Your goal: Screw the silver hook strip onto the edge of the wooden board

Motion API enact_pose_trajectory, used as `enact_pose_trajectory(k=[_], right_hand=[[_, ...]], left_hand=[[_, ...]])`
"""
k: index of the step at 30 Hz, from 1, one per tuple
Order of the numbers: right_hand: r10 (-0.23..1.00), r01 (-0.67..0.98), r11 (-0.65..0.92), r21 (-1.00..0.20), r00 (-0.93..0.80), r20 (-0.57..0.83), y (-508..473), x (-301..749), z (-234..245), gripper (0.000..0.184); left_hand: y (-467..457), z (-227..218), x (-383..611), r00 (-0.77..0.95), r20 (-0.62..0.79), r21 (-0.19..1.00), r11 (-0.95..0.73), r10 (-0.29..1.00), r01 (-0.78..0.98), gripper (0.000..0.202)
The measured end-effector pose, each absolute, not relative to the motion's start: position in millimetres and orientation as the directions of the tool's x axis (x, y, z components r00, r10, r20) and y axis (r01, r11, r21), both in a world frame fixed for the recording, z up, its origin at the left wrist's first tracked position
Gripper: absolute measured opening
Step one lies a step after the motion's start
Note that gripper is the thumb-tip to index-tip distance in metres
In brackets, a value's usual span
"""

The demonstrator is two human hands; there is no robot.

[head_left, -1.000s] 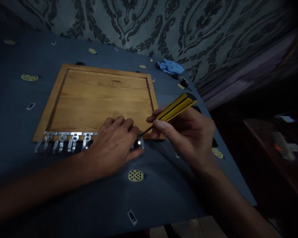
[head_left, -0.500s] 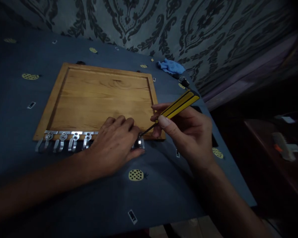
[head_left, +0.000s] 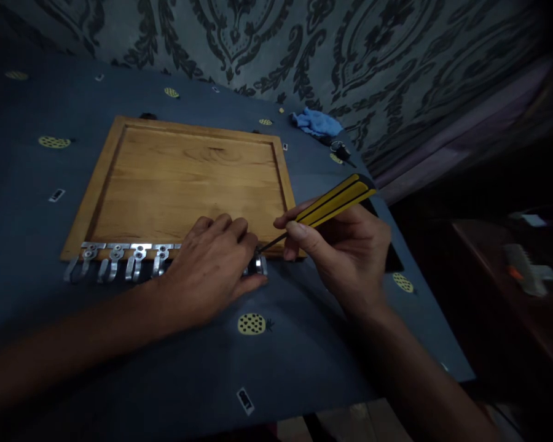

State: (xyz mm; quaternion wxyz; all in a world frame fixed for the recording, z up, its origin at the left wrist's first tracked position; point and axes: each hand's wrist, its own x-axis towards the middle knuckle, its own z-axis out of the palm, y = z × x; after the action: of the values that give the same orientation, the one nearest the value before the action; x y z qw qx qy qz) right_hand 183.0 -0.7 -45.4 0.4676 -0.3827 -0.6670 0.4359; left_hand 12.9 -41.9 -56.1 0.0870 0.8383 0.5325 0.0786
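Four hooks look fixed along the board edge; your left hand lies flat, pinning the rightmost hook, while your right hand clamps its fingers round the screwdriver, tip at that hook.

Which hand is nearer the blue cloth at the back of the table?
Right. The right hand, holding the screwdriver, sits in front of the blue cloth; the left hand lies farther left on the row of hooks.

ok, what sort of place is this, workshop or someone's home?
Probably a room in a home, not a workshop: damask-patterned wall, pineapple-print tablecloth, and only a wooden board with metal hooks and one screwdriver in the right hand.
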Motion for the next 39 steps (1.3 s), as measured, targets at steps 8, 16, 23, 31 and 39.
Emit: enact_pose_trajectory(k=[8, 16, 23, 31, 39], right_hand=[[0.898, 0.123, 0.417, -0.900, -0.206, 0.388, -5.2, 179.2, -55.3, 0.013], [0.903, 0.097, 0.410, -0.907, -0.188, 0.388, -3.8, 176.0, -55.8, 0.014], [0.906, 0.044, 0.392, -0.919, -0.194, 0.377, -3.2, 176.2, -54.6, 0.015], [0.902, 0.030, 0.387, -0.922, -0.218, 0.372, -3.9, 175.2, -53.7, 0.018], [0.822, 0.160, 0.561, -0.812, -0.228, 0.522, -0.8, 176.4, -56.8, 0.019]], left_hand=[[-43.1, -56.6, 12.1, 0.420, 0.019, 0.232, -0.413, 0.907, 0.881, 0.041], [-41.2, -56.1, 12.8, 0.419, 0.014, 0.245, -0.410, 0.908, 0.879, 0.037], [-43.4, -55.0, 11.3, 0.411, 0.005, 0.277, -0.396, 0.912, 0.875, 0.038], [-25.0, -12.8, -9.2, 0.358, 0.226, 0.564, -0.422, 0.906, 0.710, 0.032], [-19.2, 23.4, 13.3, 0.390, 0.414, 0.651, -0.567, 0.822, 0.505, 0.015]])
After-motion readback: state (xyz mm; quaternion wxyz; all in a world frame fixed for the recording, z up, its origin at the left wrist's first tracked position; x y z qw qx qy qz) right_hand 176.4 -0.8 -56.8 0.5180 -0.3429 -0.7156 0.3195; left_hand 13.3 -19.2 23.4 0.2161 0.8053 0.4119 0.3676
